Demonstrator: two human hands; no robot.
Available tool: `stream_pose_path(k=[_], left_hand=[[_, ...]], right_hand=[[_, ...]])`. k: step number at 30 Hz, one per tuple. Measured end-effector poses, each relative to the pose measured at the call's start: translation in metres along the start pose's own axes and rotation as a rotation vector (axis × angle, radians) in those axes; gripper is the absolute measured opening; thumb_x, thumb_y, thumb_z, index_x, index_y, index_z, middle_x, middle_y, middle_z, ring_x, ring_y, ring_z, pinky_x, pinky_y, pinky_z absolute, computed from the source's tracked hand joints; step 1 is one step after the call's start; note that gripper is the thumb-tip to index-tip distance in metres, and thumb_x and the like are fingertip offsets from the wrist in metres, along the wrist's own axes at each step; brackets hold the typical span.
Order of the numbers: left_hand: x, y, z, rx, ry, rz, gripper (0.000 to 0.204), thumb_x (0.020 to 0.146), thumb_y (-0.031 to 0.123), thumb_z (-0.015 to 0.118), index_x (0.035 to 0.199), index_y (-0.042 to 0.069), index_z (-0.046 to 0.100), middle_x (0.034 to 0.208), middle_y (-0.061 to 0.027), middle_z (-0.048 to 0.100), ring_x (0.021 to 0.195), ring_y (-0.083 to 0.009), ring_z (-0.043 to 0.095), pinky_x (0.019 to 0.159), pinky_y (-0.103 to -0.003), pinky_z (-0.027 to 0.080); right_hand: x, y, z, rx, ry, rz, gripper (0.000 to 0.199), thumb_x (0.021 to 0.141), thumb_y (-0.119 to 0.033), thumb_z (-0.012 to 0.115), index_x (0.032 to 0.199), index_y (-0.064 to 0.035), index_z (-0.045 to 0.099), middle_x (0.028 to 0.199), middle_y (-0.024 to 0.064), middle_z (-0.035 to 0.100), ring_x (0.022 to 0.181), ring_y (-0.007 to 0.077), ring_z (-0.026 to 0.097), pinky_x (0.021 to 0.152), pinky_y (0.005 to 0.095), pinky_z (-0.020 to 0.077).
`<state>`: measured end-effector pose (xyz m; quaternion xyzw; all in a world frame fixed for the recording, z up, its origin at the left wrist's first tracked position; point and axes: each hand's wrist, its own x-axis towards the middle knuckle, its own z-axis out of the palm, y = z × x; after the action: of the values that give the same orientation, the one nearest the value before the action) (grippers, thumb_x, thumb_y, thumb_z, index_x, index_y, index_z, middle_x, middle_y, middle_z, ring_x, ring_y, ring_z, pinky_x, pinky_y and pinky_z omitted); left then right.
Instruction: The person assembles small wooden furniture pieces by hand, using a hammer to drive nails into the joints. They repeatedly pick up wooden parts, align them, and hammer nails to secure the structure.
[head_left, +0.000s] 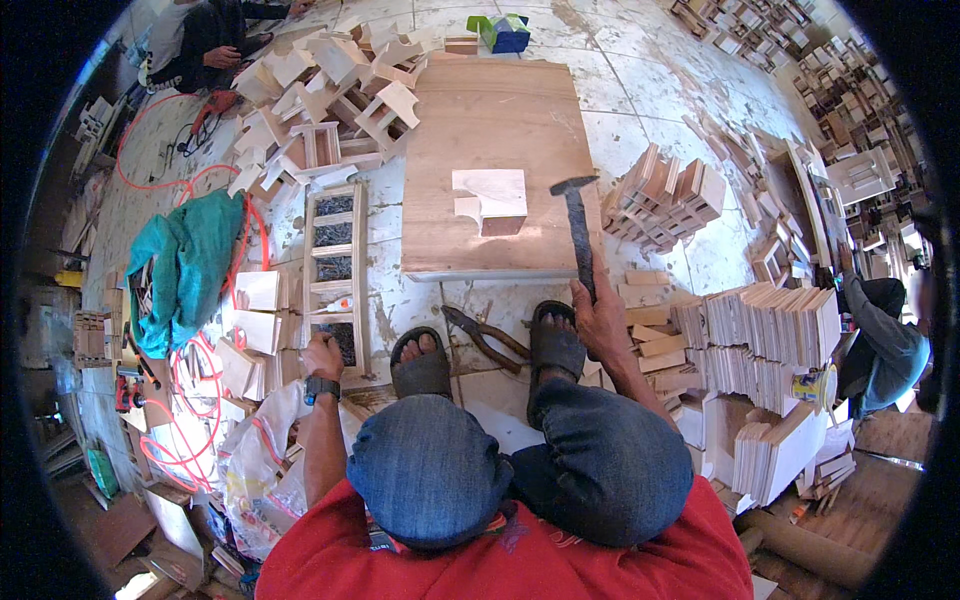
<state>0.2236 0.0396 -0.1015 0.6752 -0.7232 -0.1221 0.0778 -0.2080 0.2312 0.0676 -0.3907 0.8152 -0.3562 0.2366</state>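
My right hand (600, 318) is wrapped round the handle of a hammer (579, 225), whose dark head is raised over the right edge of a wooden board (480, 115). On that board sits a small wooden piece (500, 205) with a curved cut-out, made of joined parts. My left hand (323, 357), with a watch on the wrist, is at the near end of a divided wooden tray (359, 250). Its fingers are curled and closed beside the compartment of dark nails (342, 338); what they hold, if anything, is hidden. Pincers (487, 338) lie on the floor between my feet.
A heap of assembled wooden pieces (320, 145) lies beyond the tray. Stacked panels (760, 325) and wood blocks (655, 330) stand at my right. A green sack (185, 270) and an orange hose (215, 400) are at left. Other people sit at far left and right.
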Motion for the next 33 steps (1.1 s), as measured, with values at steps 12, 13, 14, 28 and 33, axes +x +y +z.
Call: stream_pose_path(k=[12,13,14,28,33], left_hand=[[0.000,0.083,-0.045,-0.477,-0.069,0.095,0.025,0.082,0.012,0.067,0.106,0.004,0.061,0.089,-0.0172,0.069,0.084,-0.0263,0.068,0.070,-0.036,0.055],[0.005,0.106,-0.050,-0.625,-0.056,0.158,0.028,0.082,0.010,0.068,0.107,0.002,0.061,0.091,-0.0162,0.069,0.086,-0.0228,0.068,0.070,-0.033,0.055],[0.009,0.134,-0.054,-0.845,-0.108,0.197,0.030,0.082,0.009,0.068,0.110,0.000,0.060,0.096,-0.0147,0.068,0.089,-0.0206,0.067,0.074,-0.031,0.054],[0.042,0.308,-0.076,-0.233,0.223,0.905,0.021,0.081,0.007,0.063,0.102,0.008,0.067,0.086,-0.0113,0.065,0.085,-0.0308,0.060,0.073,-0.041,0.048],[0.035,0.306,-0.071,-0.588,0.132,0.729,0.026,0.080,0.005,0.061,0.105,0.011,0.066,0.092,-0.0093,0.065,0.092,-0.0265,0.059,0.080,-0.038,0.046]], right_hand=[[0.005,-0.023,0.003,-0.187,-0.144,-0.273,0.061,0.091,-0.011,0.054,0.146,-0.0127,0.027,0.080,0.0269,0.057,0.077,0.0450,0.059,0.069,0.0466,0.0451],[0.004,-0.022,0.005,-0.178,-0.153,-0.242,0.061,0.091,-0.011,0.053,0.146,-0.0131,0.027,0.080,0.0271,0.057,0.076,0.0450,0.059,0.069,0.0466,0.0451],[0.004,-0.022,0.007,-0.156,-0.167,-0.217,0.060,0.091,-0.010,0.053,0.146,-0.0136,0.027,0.080,0.0273,0.057,0.076,0.0451,0.059,0.069,0.0465,0.0453],[0.006,-0.018,0.011,-0.165,-0.189,-0.151,0.059,0.091,-0.012,0.054,0.145,-0.0118,0.028,0.082,0.0295,0.058,0.081,0.0488,0.058,0.069,0.0487,0.0450],[0.007,-0.018,0.014,-0.081,-0.152,-0.224,0.059,0.091,-0.012,0.053,0.145,-0.0113,0.028,0.087,0.0312,0.058,0.085,0.0494,0.058,0.071,0.0492,0.0448]])
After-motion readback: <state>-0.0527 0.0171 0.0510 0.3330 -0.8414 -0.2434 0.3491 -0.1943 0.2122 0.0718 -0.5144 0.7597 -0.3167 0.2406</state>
